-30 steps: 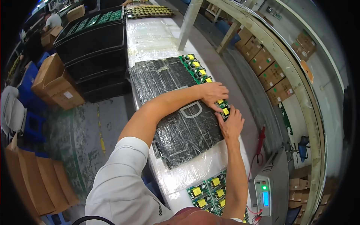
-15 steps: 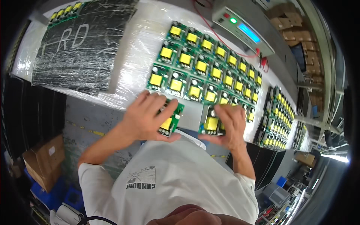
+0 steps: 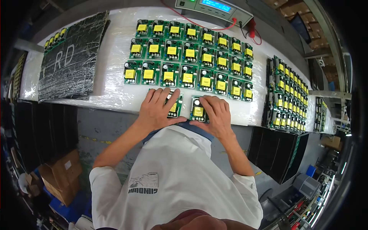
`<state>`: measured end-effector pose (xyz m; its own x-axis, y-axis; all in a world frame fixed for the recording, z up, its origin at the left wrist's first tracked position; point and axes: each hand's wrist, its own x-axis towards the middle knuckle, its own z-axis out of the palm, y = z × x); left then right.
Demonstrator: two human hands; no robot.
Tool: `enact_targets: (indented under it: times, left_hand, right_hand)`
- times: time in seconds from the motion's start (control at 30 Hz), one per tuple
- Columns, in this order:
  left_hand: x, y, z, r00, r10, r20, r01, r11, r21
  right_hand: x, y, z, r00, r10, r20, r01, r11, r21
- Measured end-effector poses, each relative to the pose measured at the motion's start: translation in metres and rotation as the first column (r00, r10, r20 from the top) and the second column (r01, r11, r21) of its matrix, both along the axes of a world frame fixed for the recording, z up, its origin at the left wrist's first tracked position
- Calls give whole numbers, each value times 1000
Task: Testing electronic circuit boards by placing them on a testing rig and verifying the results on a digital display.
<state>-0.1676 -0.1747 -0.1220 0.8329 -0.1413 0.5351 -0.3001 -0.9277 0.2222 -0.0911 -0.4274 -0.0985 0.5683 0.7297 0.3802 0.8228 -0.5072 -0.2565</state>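
Note:
My left hand (image 3: 154,110) is closed over a green circuit board (image 3: 173,107) with a yellow transformer, gripping it from its left side and covering much of it. In my right hand (image 3: 217,114), fingers and thumb hold the right edge of a second such circuit board (image 3: 197,111). The two boards are side by side at the near edge of the white table, a narrow gap between them. Just beyond my fingers lie three rows of like circuit boards (image 3: 190,53), transformers facing up.
A test instrument (image 3: 214,7) with a blue display and red and black leads stands at the back. At the left lies a black film-wrapped panel (image 3: 73,61), with several boards beside it. Stacked trays of boards (image 3: 287,96) are on the right. Cardboard boxes (image 3: 61,176) sit lower left.
The head view has turned and shifted, so the rows now look straighter and farther left. My hands have brought their two boards closer together.

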Motion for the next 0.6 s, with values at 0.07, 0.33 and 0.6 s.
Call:
enact_targets:
  times: [0.07, 0.33, 0.6]
  left_hand:
    - [-7, 0, 5, 998, 33, 50, -33, 999, -6]
    - [-59, 26, 8, 960, 207, -188, -236, 960, -153]
    - [-64, 32, 13, 933, 181, -309, -251, 946, -203]
  right_hand:
    - [-2, 6, 3, 999, -39, -3, 39, 999, 15]
    - [-23, 60, 25, 991, 72, -113, -65, 996, 68]
    - [-35, 88, 12, 989, 71, -130, -82, 994, -76]
